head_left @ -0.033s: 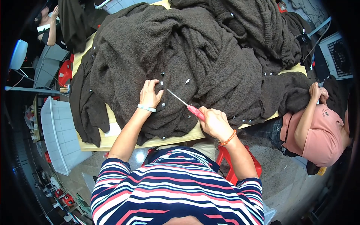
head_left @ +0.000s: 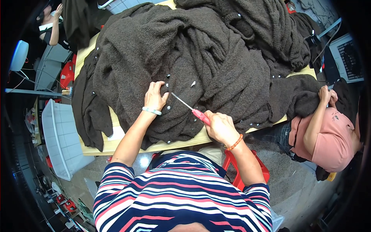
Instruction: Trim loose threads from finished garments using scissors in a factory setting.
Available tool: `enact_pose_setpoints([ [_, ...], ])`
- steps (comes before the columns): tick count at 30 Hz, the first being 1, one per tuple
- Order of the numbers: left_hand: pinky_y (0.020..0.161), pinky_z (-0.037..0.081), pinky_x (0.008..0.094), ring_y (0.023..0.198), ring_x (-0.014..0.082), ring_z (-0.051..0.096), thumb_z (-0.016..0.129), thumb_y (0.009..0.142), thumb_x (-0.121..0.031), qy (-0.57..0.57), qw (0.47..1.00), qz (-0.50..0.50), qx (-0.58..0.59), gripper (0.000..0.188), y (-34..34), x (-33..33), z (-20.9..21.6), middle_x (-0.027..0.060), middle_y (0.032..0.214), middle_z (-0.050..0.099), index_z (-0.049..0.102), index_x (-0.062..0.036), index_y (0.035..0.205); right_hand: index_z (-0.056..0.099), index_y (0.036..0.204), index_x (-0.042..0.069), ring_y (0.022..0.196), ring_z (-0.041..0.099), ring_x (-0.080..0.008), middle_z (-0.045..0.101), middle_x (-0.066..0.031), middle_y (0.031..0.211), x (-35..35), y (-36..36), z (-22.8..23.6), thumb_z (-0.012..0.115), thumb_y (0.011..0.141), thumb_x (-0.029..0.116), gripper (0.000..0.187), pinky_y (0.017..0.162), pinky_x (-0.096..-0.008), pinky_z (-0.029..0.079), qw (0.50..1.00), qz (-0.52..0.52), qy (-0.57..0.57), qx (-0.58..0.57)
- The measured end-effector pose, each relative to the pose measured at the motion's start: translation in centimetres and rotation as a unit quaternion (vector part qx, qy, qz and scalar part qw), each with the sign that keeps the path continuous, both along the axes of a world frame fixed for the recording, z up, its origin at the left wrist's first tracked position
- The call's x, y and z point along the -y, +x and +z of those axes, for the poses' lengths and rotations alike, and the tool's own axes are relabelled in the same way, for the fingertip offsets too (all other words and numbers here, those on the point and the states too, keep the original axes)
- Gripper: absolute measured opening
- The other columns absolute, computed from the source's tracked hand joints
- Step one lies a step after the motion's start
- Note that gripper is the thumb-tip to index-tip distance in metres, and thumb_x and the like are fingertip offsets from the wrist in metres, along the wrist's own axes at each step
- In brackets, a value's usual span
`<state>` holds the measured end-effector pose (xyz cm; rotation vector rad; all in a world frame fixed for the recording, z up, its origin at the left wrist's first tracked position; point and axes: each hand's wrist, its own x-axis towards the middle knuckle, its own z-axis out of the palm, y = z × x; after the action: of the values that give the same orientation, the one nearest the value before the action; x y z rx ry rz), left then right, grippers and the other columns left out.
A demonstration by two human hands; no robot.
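A large heap of dark brown knitted clothing [head_left: 131,50] lies in folds in front of me, with several small shiny buttons on it. My left hand [head_left: 155,99] rests on the knit, thumb and forefinger apart, beside a shiny button [head_left: 167,85]. Another button [head_left: 169,108] sits just below the thumb. Closed in my right hand [head_left: 221,125] is a tool with a red handle [head_left: 201,116] and a long thin metal shaft, screwdriver-like. Its tip points toward the left thumb, a little short of it. A small pale piece [head_left: 193,83] lies on the knit nearby.
Beneath the heap is a light wooden table [head_left: 96,149]. At right, a co-worker in a pink shirt [head_left: 328,135] has both hands at dark knit cloth. Another person [head_left: 53,29] is at far left. Around stand a white crate [head_left: 62,139] and a red stool [head_left: 253,166].
My right hand and the red-handled tool have shifted very slightly to the left. My left hand stays nearly where it was on the knit.
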<state>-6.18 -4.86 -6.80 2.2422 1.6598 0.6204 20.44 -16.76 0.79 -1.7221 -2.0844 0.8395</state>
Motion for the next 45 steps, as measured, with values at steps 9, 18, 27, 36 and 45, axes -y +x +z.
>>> enact_pose_setpoints([
  [9, 0.077, 0.052, 0.0384, 0.085, 0.0309, 0.066, 0.07, 0.082, -0.015, 0.01, 0.998, 0.053, 0.033, 0.023, 0.9, -3.3, -3.8, 0.0127, 0.089, 0.068, 0.063, -0.0037, 0.102, 0.059, 0.086, 0.005, 0.072, 0.066, -0.039, 0.064, -0.0196, 0.07, -0.4, -1.6, 0.5, 0.061, 0.088, 0.023, 0.018, 0.067, -0.0498, 0.051, 0.999, -0.018, -0.018, 0.025],
  [18, 0.069, 0.043, 0.0161, 0.077, 0.0017, 0.055, 0.067, 0.092, -0.011, -0.226, 0.836, 0.073, 0.495, 0.013, -1.2, -2.3, -5.5, -0.0061, 0.086, 0.061, 0.062, -0.0038, 0.102, 0.061, 0.087, 0.006, 0.073, 0.066, -0.0392, 0.064, -0.0201, 0.07, -0.4, -1.3, 1.1, 0.064, 0.088, 0.026, 0.02, 0.068, -0.0499, 0.051, 0.998, 0.02, -0.054, 0.014],
  [27, 0.082, 0.051, 0.0371, 0.094, 0.0286, 0.065, 0.067, 0.084, -0.009, -0.005, 0.999, -0.004, 0.051, 0.045, 0.3, 4.4, 0.0, 0.0196, 0.11, 0.063, 0.054, -0.0026, 0.126, 0.059, 0.088, 0.007, 0.067, 0.065, -0.0355, 0.064, -0.0171, 0.067, 1.7, 0.2, 1.5, 0.064, 0.085, 0.019, 0.014, 0.062, -0.0473, 0.051, 1.0, -0.001, -0.005, 0.027],
  [36, 0.075, 0.046, 0.0191, 0.083, 0.0038, 0.058, 0.067, 0.092, -0.011, -0.214, 0.882, 0.055, 0.415, 0.015, -0.5, 4.2, -2.1, -0.0011, 0.092, 0.069, 0.071, 0.0001, 0.101, 0.062, 0.087, 0.004, 0.064, 0.067, -0.0354, 0.064, -0.0178, 0.063, 3.2, -0.8, 2.5, 0.062, 0.085, 0.019, 0.014, 0.06, -0.0469, 0.052, 0.998, 0.058, -0.021, 0.029],
  [45, 0.079, 0.053, 0.0448, 0.097, 0.039, 0.06, 0.075, 0.08, -0.022, 0.079, 0.997, 0.009, -0.014, 0.074, 3.2, 0.1, 3.0, 0.0181, 0.113, 0.053, 0.036, -0.0092, 0.142, 0.058, 0.092, 0.007, 0.078, 0.065, -0.0321, 0.065, -0.013, 0.076, 2.6, 0.0, 2.2, 0.065, 0.081, 0.013, 0.014, 0.066, -0.044, 0.052, 0.999, -0.007, 0.032, 0.013],
])
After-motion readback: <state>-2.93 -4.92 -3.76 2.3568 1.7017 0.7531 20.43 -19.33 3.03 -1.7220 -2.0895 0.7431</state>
